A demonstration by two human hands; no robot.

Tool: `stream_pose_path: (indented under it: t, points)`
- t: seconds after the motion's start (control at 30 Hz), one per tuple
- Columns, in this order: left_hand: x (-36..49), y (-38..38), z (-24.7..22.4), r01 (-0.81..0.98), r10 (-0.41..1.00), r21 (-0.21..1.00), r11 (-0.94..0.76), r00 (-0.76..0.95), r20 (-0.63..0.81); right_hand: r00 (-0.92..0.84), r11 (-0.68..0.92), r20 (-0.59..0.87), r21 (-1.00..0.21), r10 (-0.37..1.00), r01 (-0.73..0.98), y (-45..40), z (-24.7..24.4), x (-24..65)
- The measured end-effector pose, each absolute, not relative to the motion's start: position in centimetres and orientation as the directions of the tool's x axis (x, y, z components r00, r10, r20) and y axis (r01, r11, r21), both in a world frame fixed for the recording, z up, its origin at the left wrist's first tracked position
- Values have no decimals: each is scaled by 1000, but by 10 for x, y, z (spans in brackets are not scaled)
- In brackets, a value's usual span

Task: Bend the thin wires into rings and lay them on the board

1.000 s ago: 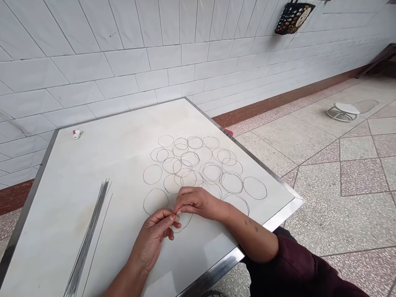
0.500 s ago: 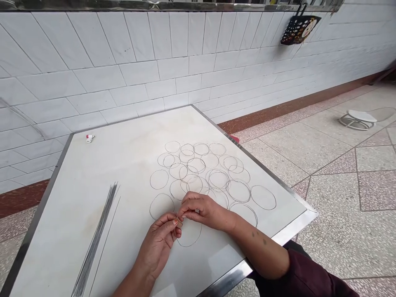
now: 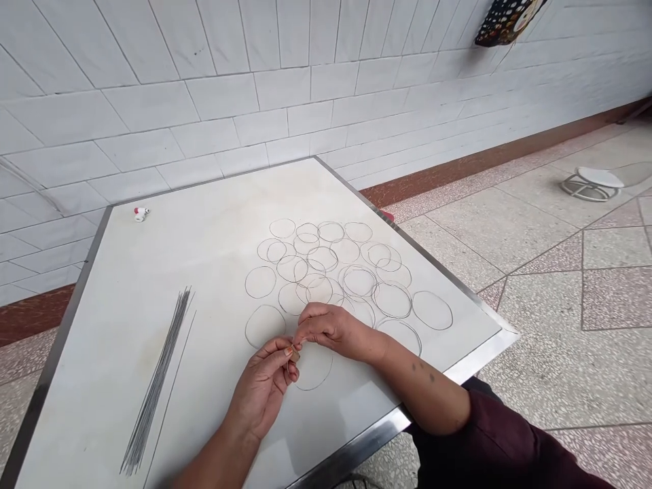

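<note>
Near the front of the table, my left hand (image 3: 267, 380) and my right hand (image 3: 333, 333) meet, fingertips pinched together. Between them they grip a thin wire ring (image 3: 310, 390), whose loop hangs toward me below the right hand. The wire's ends are hidden in the fingers. Just beyond my hands lie several wire rings (image 3: 392, 317), many overlapping. To the left is a bundle of straight wires (image 3: 157, 387), with a single straight wire (image 3: 170, 394) alongside it.
The white table (image 3: 214, 238) has a metal edge and stands against a tiled wall (image 3: 204, 102). A small red-and-white object (image 3: 141, 214) sits at its far left corner. A patterned bag (image 3: 509, 24) hangs on the wall. On the floor is a low white stool (image 3: 593, 183).
The camera has tilted down a little, so the table appears higher. Both hands stay pinched on the wire ring, with only slight finger movement.
</note>
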State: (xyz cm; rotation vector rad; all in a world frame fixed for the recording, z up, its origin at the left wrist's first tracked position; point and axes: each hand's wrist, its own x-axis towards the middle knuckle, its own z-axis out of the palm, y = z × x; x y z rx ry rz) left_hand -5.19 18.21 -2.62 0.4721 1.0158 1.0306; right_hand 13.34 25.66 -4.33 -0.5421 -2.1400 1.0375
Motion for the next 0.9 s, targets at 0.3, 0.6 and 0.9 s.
stream_pose_path:
  t: [0.3,0.6,0.9]
  points:
    - [-53,186,-22,-536,881,718,444,117,-458,-632,542,380,-837,675,76,259,-39,132]
    - [-49,184,-26,-586,862,682,437,55,-504,-582,579,445,-813,680,54,260,-47,129]
    - [-51,185,-26,-535,901,764,362,-9,-433,-556,544,422,-836,716,66,259,-45,122]
